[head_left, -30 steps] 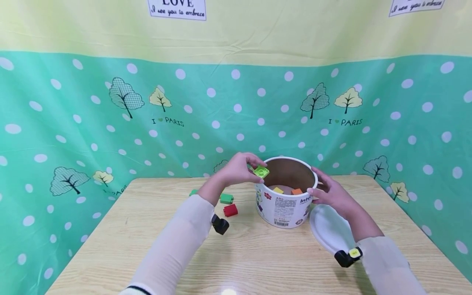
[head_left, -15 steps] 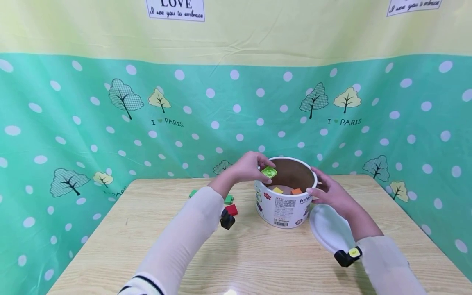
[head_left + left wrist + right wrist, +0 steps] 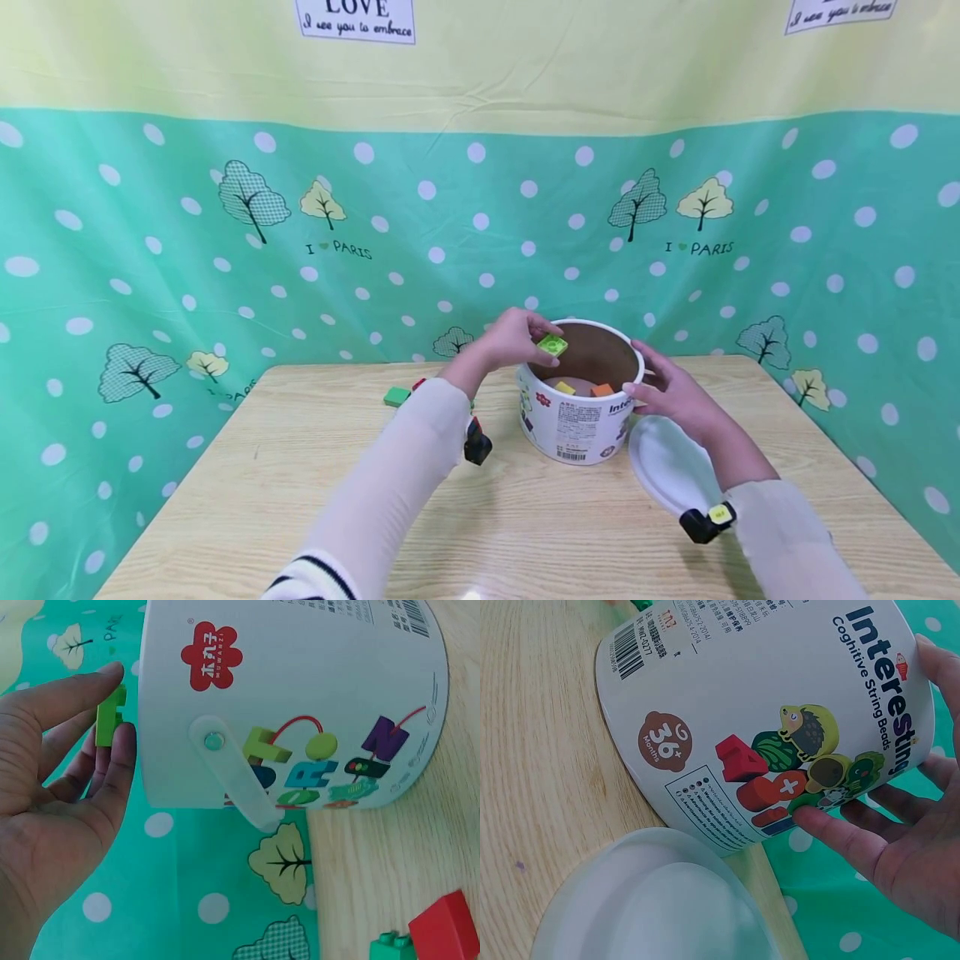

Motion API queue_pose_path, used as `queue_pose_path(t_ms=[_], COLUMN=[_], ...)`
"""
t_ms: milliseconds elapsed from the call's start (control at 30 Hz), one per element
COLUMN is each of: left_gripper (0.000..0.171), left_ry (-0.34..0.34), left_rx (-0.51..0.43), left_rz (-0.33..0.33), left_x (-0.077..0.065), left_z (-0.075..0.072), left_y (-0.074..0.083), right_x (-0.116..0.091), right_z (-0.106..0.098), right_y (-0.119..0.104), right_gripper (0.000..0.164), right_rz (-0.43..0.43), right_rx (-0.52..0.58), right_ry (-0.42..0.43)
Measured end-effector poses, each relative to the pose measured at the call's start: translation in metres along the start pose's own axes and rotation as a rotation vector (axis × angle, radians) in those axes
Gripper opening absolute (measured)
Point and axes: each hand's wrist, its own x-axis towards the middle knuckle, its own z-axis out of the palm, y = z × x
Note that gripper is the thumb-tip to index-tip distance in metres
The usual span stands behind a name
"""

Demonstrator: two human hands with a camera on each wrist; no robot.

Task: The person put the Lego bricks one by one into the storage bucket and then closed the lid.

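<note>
My left hand (image 3: 512, 340) pinches a lime-green toy building block (image 3: 552, 346) between thumb and fingertips, just over the left rim of a round white bucket (image 3: 573, 432). In the left wrist view the block (image 3: 109, 724) appears edge-on, beside the bucket's rim. Inside the bucket lie a yellow block (image 3: 565, 387) and an orange block (image 3: 602, 390). My right hand (image 3: 678, 396) holds the bucket's right side, its digits spread along the rim and wall. From the right wrist, one fingertip shows against the printed wall (image 3: 705, 697).
A white lid (image 3: 670, 458) lies on the table right of the bucket. Left of it, partly behind my left arm, are a green block (image 3: 397, 397) and a bit of red (image 3: 418, 384). A red block (image 3: 446, 930) shows near the bucket. A polka-dot curtain (image 3: 480, 200) hangs behind.
My left hand has moved right with the lime-green block, from the bucket's left edge to over its opening. The right hand and bucket stay in place.
</note>
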Motion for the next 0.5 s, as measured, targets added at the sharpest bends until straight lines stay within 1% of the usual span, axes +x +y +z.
queue_pose_path(t_ms=[100,300,500], left_gripper=[0.045,0.045,0.046], left_ry=[0.023,0.069,0.068], left_rx=[-0.032,-0.076,-0.086], left_rz=[-0.004,0.026,0.043], left_x=[0.0031,0.0054,0.0035], left_z=[0.0017,0.0024,0.0034], left_y=[-0.0007,-0.0011,0.0005], right_x=[0.0001,-0.0002,-0.0003], right_z=[0.0000,-0.0004,-0.0004], right_y=[0.0003,0.0003,0.0007], right_gripper=[0.087,0.086,0.086], right_rz=[-0.001,-0.007,-0.006], right_rx=[-0.001,-0.002,-0.002], right_ry=[-0.001,-0.003,-0.004])
